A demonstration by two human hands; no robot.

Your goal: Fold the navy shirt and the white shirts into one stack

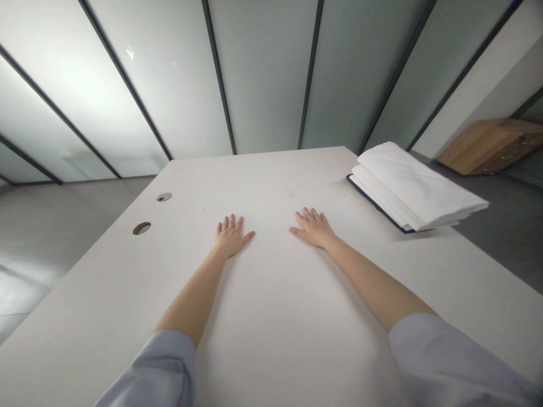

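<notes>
Both of my hands lie palm down on a white table, a gap of bare tabletop between them. My left hand has its fingers spread, the thumb pointing inward, and holds nothing. Likewise spread and empty, my right hand rests a little farther right, its thumb toward the left one. To the right of it sits a stack of folded white cloth with a dark navy layer at the bottom. Neither hand touches the stack.
Two round holes, one showing a brown inner edge, pierce the table's left side. Behind the table runs a frosted glass partition with dark frames. A wooden cabinet stands on the floor at the far right.
</notes>
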